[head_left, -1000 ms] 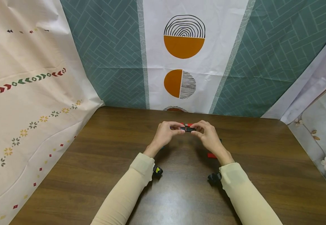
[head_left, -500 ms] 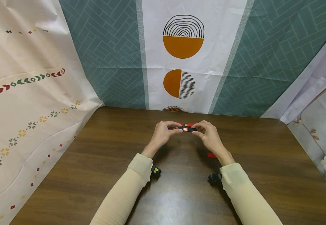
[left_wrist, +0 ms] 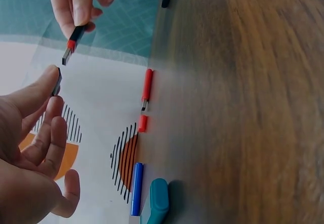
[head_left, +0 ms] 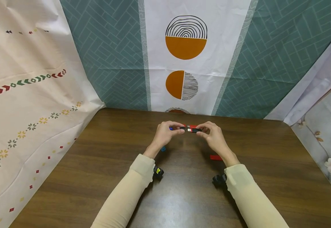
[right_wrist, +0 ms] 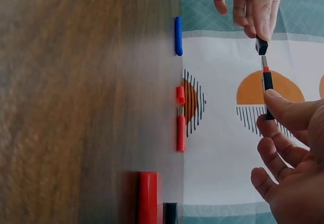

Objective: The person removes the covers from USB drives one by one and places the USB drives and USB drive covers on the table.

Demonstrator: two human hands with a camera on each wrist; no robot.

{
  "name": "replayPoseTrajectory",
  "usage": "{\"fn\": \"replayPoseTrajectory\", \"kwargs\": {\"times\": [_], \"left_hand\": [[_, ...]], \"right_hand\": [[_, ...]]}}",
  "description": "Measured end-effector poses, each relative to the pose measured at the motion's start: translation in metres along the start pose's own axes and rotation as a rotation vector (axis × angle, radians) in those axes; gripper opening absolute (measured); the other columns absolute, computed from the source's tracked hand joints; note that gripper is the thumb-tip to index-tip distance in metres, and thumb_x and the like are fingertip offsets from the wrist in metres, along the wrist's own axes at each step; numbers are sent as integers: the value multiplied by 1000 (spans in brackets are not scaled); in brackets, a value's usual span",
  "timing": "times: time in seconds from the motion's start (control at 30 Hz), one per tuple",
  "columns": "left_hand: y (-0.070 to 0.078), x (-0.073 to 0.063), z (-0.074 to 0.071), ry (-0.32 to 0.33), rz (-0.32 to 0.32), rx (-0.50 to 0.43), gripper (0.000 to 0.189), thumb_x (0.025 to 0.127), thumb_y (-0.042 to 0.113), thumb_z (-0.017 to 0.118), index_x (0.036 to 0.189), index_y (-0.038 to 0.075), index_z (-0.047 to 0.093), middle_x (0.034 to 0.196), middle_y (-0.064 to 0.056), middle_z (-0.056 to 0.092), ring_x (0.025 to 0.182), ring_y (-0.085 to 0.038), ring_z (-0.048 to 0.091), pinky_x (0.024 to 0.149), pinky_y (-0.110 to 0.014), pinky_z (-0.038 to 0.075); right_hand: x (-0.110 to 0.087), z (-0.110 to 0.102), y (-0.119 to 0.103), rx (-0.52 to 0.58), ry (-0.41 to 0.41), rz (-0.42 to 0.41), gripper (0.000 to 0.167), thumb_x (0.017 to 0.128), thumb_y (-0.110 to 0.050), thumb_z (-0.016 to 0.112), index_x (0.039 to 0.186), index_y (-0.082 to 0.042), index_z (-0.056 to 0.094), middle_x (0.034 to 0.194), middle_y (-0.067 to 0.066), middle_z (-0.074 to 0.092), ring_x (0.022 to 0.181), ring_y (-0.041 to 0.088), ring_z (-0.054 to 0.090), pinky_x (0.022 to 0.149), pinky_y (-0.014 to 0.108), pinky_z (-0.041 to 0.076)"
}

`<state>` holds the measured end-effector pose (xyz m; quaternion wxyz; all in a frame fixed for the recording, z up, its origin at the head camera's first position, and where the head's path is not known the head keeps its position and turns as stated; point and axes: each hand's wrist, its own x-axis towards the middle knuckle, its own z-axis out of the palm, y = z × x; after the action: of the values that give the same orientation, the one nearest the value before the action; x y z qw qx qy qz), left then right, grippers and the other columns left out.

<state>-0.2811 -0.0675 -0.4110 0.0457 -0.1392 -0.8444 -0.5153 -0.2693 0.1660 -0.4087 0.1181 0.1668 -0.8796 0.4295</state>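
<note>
My right hand pinches a black USB flash drive by its rear end. A red collar and the bare metal plug show at its front. Thumb and fingertips of my left hand pinch the drive's black cap. Cap and plug face each other with a narrow gap between them, above the table. In both wrist views, the lower fingers of the nearer hand are loosely bent. Beyond them on the table lies a red USB flash drive, its plug bare, with a red cap in line with it.
A blue stick-shaped piece and a teal rounded block lie on the left of the wooden table. On the right are a red block and a dark piece. Patterned cloth hangs behind the table.
The black cap has come off the flash drive: the metal plug has come into view, and a gap has opened between them as the hands drew slightly apart.
</note>
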Motion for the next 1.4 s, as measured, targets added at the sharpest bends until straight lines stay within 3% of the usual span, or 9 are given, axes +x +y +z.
{"fn": "replayPoseTrajectory", "kwargs": {"times": [0.2,0.43,0.8,1.17,1.23,1.4], "left_hand": [[-2,2,-1,-6,7,-1,22,90,25,84,110,15,82,94,-1,72,89,-25,65,71,-29,52],[-8,4,-4,31,0,17,19,90,21,84,108,14,83,90,1,71,83,-19,63,71,-30,53],[-6,11,2,26,-22,25,19,91,24,83,108,17,83,93,2,73,86,-18,65,75,-31,55],[-6,22,6,5,-52,87,20,93,22,80,112,14,82,98,0,75,89,-17,68,77,-32,56],[-7,24,7,1,-63,110,21,94,23,80,113,15,82,97,0,75,90,-18,68,79,-35,54],[-10,27,10,-7,-90,155,21,94,27,80,112,17,82,96,1,74,94,-20,67,100,-51,43]], "right_hand": [[2,0,2,-5,15,12,19,88,0,81,107,0,77,98,14,66,91,31,58,78,39,42],[6,4,3,22,-4,19,20,90,-3,81,109,0,77,99,15,67,90,30,57,76,38,43],[12,-4,9,-3,4,13,20,88,-1,81,108,1,77,98,15,69,88,29,58,75,36,43],[28,-10,21,13,-97,96,21,92,-4,79,112,1,77,94,14,68,81,27,57,68,35,45],[30,-11,24,18,-119,120,22,92,-4,80,112,1,77,91,12,67,80,26,56,68,35,44],[35,-10,29,24,-152,164,23,91,-6,80,113,2,77,90,10,66,81,25,55,70,35,44]]}}
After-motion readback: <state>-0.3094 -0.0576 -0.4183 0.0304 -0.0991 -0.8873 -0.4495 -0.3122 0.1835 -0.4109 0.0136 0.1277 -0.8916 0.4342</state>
